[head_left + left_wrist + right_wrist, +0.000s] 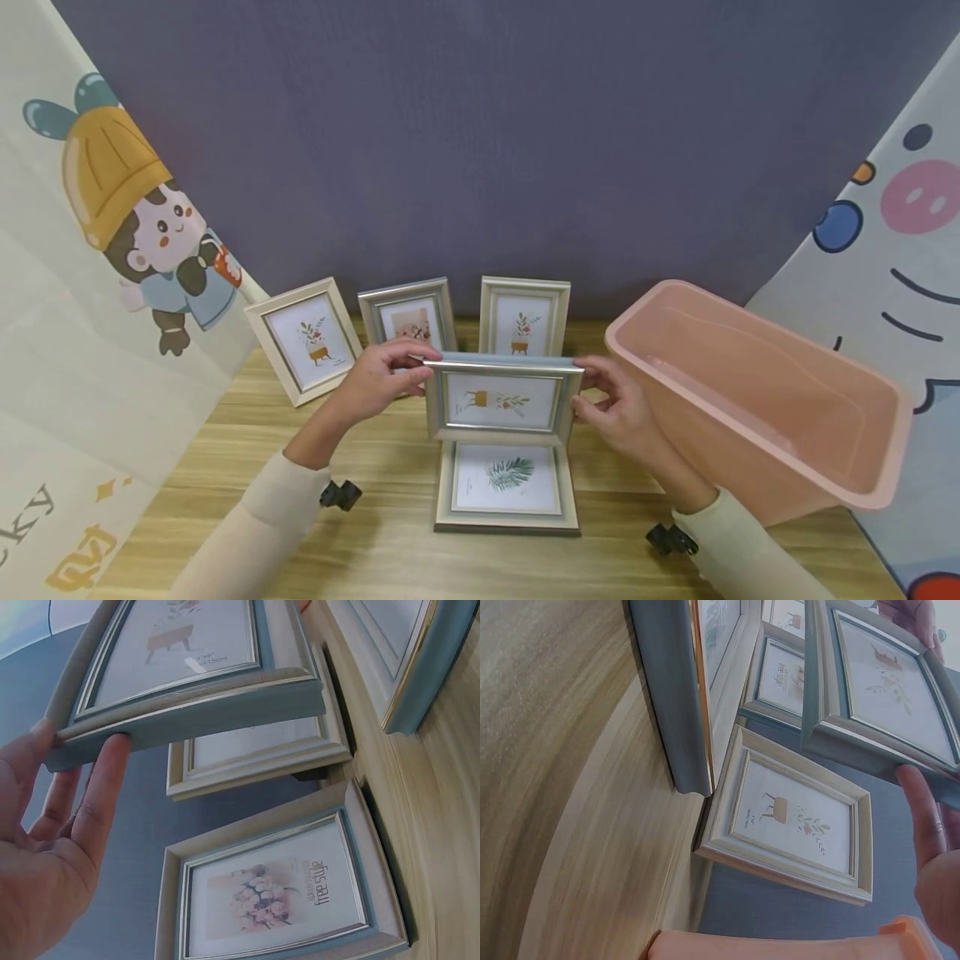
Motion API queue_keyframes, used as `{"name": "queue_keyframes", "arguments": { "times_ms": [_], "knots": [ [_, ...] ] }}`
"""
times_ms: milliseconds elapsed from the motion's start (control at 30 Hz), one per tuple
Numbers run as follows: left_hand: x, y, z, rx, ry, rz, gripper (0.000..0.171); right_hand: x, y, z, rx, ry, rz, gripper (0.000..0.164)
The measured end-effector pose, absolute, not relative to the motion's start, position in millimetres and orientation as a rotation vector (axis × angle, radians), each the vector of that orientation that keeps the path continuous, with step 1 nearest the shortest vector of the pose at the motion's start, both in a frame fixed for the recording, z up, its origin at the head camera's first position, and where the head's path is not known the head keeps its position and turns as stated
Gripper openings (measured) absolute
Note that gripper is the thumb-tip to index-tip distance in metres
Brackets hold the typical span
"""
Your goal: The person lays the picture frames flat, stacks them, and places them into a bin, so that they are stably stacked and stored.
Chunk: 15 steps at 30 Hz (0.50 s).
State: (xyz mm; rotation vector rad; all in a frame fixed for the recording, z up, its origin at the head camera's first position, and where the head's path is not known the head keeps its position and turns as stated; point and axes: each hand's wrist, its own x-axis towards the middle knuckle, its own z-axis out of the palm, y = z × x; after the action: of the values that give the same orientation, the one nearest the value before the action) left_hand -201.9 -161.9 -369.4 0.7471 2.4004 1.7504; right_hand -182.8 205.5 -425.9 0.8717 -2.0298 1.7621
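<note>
Both hands hold up a picture frame (504, 402) with a blue-grey edge, turned on its side so its potted-plant print lies sideways. At its left end, the left hand (386, 379) pinches the upper corner between thumb and fingers. The right hand (613, 406) grips the opposite end the same way. In the left wrist view, fingers of the left hand (60, 825) touch the frame's edge; in the right wrist view, the right hand (934, 847) does likewise. Below it, a frame with a green leaf print (506, 482) lies flat on the table, partly covered from sight.
Three frames stand at the back: a cream one (306, 340) at left, a grey one with a flower print (408, 312), and a pale one (525, 312). A pink plastic tub (757, 392) stands right on the wooden table (375, 542). A dark wall (480, 150) rises behind.
</note>
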Motion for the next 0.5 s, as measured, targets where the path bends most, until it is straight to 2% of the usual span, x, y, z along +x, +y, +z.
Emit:
{"name": "queue_keyframes", "arguments": {
  "times_ms": [333,500],
  "knots": [
    [-201.2,-160.7,-370.1,0.593,2.35,1.744,0.027,-182.4,206.1,-430.4,0.835,-2.127,1.802,0.058],
    [-202.4,-160.4,-376.1,0.434,2.31,1.733,0.032,-182.0,205.9,-432.3,0.752,-2.244,1.814,0.058]
  ]
}}
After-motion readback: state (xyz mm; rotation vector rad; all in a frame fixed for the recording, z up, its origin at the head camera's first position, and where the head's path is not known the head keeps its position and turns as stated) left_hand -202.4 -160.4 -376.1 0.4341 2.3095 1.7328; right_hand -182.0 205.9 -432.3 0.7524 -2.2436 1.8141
